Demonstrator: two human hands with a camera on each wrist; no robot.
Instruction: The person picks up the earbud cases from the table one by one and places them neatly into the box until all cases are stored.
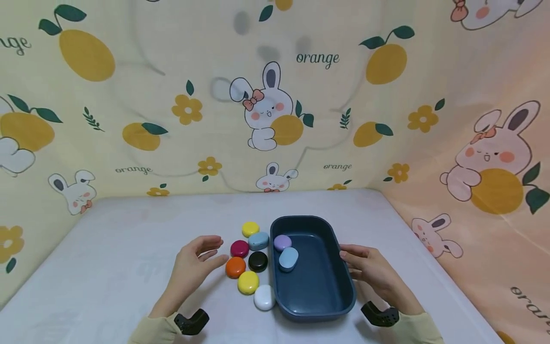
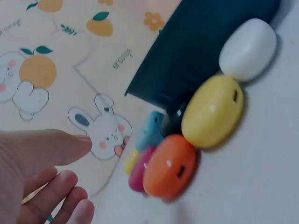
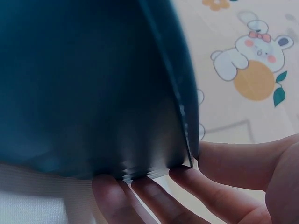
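Observation:
A dark blue tray (image 1: pixel 320 282) sits at the table's middle; a purple case (image 1: pixel 282 242) and a light blue case (image 1: pixel 288 259) lie in its far left corner. Left of it lies a cluster of rounded cases: yellow (image 1: pixel 250 229), pale blue (image 1: pixel 259 241), magenta (image 1: pixel 239 248), black (image 1: pixel 258 261), orange (image 1: pixel 235 267), a second yellow (image 1: pixel 248 282) and white (image 1: pixel 264 297). My left hand (image 1: pixel 219 250) hovers empty just left of the orange case (image 2: pixel 169 165), fingers relaxed. My right hand (image 1: pixel 345 253) rests straight fingers (image 3: pixel 140 196) against the tray's right outer wall (image 3: pixel 84 84).
A white cloth (image 1: pixel 120 248) covers the table. Printed fabric walls (image 1: pixel 275 95) with rabbits and oranges close in the back and both sides. A black wrist mount (image 1: pixel 191 322) sits on each forearm.

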